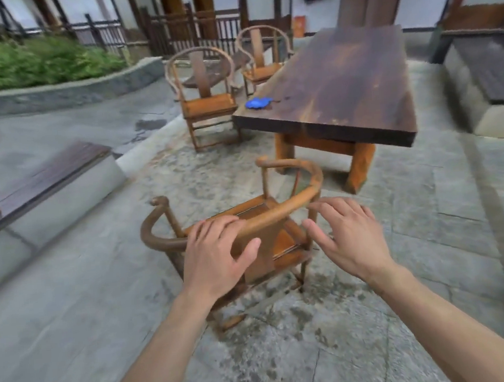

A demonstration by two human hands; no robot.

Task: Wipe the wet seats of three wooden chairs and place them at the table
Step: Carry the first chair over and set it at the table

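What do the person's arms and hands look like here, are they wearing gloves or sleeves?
No gloves and no sleeves in view. The left hand and right hand are bare, and both forearms are uncovered to the picture's lower edge. No watch, ring or wristband shows, though the picture is somewhat blurred.

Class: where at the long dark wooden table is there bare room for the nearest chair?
Bare paving borders the long dark wooden table at its near end and right side. Its left side is crowded: two round-backed wooden chairs.
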